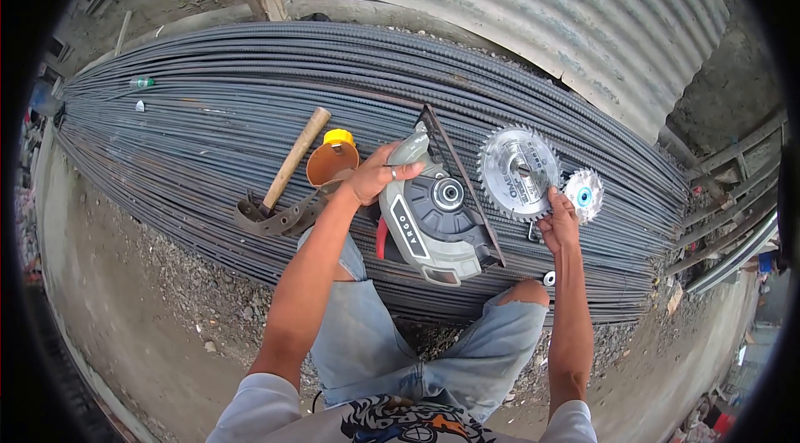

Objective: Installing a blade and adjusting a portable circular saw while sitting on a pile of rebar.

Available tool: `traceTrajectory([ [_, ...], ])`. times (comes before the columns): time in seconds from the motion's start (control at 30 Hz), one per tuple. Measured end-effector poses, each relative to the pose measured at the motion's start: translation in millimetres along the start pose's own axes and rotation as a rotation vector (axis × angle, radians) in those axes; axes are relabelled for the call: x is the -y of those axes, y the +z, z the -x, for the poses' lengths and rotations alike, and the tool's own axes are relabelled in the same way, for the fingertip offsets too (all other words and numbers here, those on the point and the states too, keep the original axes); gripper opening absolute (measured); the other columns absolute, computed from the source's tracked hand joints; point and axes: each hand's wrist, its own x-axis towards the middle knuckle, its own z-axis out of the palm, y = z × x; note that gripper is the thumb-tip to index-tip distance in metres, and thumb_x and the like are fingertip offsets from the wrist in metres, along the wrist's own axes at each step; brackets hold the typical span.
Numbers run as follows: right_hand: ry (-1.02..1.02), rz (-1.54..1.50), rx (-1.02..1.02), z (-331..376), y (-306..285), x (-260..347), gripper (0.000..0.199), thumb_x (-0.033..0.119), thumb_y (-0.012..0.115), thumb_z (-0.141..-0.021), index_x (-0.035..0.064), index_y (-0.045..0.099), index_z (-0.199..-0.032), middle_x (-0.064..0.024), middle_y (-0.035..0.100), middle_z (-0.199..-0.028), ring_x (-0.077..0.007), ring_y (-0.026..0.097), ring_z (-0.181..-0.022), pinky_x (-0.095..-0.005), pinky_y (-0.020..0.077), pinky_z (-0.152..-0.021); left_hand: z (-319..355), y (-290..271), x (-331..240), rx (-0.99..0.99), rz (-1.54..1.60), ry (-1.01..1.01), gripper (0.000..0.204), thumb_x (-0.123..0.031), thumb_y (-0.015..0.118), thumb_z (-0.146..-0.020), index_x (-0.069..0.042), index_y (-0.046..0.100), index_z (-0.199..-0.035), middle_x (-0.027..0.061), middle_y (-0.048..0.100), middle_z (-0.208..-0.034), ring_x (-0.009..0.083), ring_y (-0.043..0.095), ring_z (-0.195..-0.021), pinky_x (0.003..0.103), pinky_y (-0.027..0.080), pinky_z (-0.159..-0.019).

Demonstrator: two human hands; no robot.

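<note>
My left hand (375, 181), a ring on one finger, is closed around the handle of a grey and black circular saw (437, 243). The saw lies tilted over my knees and the steel bars, its round hub facing up and its flat base plate on the right. Between the fingers and thumb of my right hand (560, 225) is the lower right edge of a large toothed saw blade (507, 172). Touching or close beside that hand is a smaller toothed blade (593, 208) with a blue centre. A washer (549, 278) sits nearer to me, by my right knee.
Long ribbed steel bars (367, 68) form the uneven surface. Left of the saw lie a wooden-handled hammer (297, 155), a tool belt (283, 222), a brown pouch (330, 166) and a yellow object (338, 138). Corrugated metal sheet (567, 18) stands beyond; a green bottle (142, 82) is far left.
</note>
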Motion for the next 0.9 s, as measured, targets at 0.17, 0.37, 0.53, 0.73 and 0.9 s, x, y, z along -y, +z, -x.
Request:
traceTrajectory([
  [0.17, 0.050, 0.023, 0.060, -6, 30, 0, 0.020, 0.029, 0.068, -0.093, 0.0139, 0.061, -0.083, 0.0064, 0.056, -0.065, -0.0012, 0.038, -0.045, -0.0181, 0.0285, -0.038, -2, 3, -2, 0.008, -0.014, 0.012, 0.050, -0.034, 0.076, -0.081, -0.002, 0.059, -0.116, 0.0020, 0.059, -0.100, 0.0099, 0.053, -0.092, 0.024, 0.044, -0.080],
  [0.37, 0.081, 0.109, 0.177, -14, 44, -5, 0.022, 0.030, 0.068, -0.093, 0.0140, 0.061, -0.080, 0.0083, 0.051, -0.060, -0.0002, 0.034, -0.043, -0.0170, 0.0269, -0.039, -3, 1, -1, 0.003, -0.020, 0.010, 0.048, -0.032, 0.077, -0.081, -0.002, 0.060, -0.114, 0.0005, 0.059, -0.097, 0.0090, 0.052, -0.090, 0.023, 0.043, -0.079],
  [0.53, 0.103, 0.152, 0.225, -19, 51, -1, 0.022, 0.031, 0.068, -0.093, 0.0122, 0.063, -0.084, 0.0069, 0.056, -0.064, -0.0004, 0.036, -0.044, -0.0170, 0.0276, -0.038, 0, 3, -3, -0.012, -0.025, 0.013, 0.045, -0.035, 0.076, -0.081, -0.004, 0.061, -0.110, -0.0011, 0.058, -0.095, 0.0086, 0.052, -0.087, 0.023, 0.042, -0.077],
  [0.73, 0.091, 0.219, 0.349, -39, 52, -2, 0.025, 0.033, 0.070, -0.091, 0.0101, 0.064, -0.085, 0.0045, 0.062, -0.069, -0.0010, 0.048, -0.047, -0.0166, 0.0314, -0.037, -1, 2, -3, 0.020, -0.041, 0.034, 0.045, -0.038, 0.075, -0.081, -0.004, 0.061, -0.108, -0.0009, 0.058, -0.094, 0.0093, 0.052, -0.088, 0.024, 0.042, -0.079],
  [0.9, 0.086, 0.208, 0.392, -35, 51, -12, 0.026, 0.034, 0.071, -0.090, 0.0079, 0.067, -0.092, 0.0024, 0.066, -0.073, -0.0018, 0.054, -0.049, -0.0159, 0.0354, -0.037, 0, 5, -5, 0.000, -0.039, 0.031, 0.046, -0.038, 0.075, -0.082, -0.004, 0.061, -0.108, -0.0007, 0.058, -0.094, 0.0095, 0.052, -0.088, 0.024, 0.042, -0.079],
])
